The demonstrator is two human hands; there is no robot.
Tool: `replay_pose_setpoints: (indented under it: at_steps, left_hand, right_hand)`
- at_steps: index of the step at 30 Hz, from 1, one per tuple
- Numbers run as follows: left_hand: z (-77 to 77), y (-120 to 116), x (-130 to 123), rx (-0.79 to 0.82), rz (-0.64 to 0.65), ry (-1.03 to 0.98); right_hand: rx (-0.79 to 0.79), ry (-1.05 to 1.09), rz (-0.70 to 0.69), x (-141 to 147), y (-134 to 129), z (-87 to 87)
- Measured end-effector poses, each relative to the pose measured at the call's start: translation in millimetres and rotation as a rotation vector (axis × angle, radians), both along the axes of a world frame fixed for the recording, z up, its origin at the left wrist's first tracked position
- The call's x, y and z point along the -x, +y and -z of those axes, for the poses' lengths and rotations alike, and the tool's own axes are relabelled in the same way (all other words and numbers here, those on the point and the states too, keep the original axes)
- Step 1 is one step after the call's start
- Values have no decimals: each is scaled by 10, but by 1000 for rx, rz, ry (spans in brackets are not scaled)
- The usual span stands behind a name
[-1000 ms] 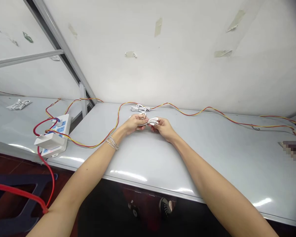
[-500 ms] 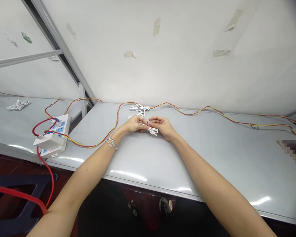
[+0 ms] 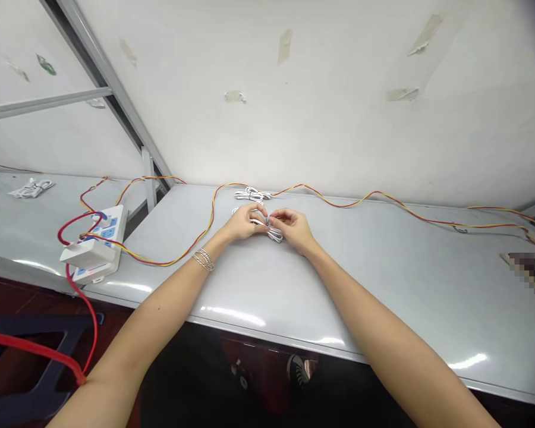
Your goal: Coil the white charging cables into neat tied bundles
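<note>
A coiled white cable point(image 3: 275, 235) lies between my hands, low over the middle of the grey table. My left hand point(image 3: 242, 224) is closed around the left part of the bundle, thumb and fingers pinching it. A thin dark twist tie point(image 3: 267, 221) stands up from the coil. At the tie, my right hand point(image 3: 295, 230) has its thumb and index finger pressed together, seemingly on the tie's end. Behind the hands rests another tied white cable bundle point(image 3: 252, 195). More white cable shows just behind my left hand, mostly hidden by it.
A white power strip point(image 3: 121, 223) with a plugged-in white adapter point(image 3: 88, 254) sits at left. A red-yellow twisted wire point(image 3: 374, 192) runs along the wall point(image 3: 339, 119). Another cable bundle point(image 3: 32, 188) lies far left. A dark blue stool point(image 3: 40, 324) stands below. A pixelated object point(image 3: 532, 270) is at right.
The fingers of both hands have shifted slightly at the twist tie, which now stands more visibly between them. My left index finger has lifted a little. The cable stays in place.
</note>
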State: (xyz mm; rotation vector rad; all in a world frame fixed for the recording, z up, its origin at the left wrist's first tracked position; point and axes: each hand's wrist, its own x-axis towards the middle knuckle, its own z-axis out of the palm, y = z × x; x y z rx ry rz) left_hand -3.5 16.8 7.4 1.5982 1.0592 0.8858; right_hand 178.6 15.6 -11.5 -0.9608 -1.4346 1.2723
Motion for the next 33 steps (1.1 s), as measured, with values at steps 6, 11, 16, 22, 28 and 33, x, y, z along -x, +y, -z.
replay_pose_setpoints:
  at_steps: [6,11,16,22,28,33]
  left_hand:
    - [-43,-71,-79,-175,-67,149]
    - [-43,-87,-84,-119,-49,109]
    - [1,-42,-76,-6,-49,6]
    - [69,2,-74,75,-72,-162]
    - [73,-14,-84,71,-109,-64]
    - [38,-37,-112,47,-141,-10]
  right_hand:
    - [-127,-195,63,46,-28,27]
    - [-159,-157,44,16,5,70]
    - [-336,-218,122,42,-48,44]
    - [-330,-170,146,81,-47,44]
    - [-201,-88,239,34,30,85]
    - [-306,-202,210,45,-15,64]
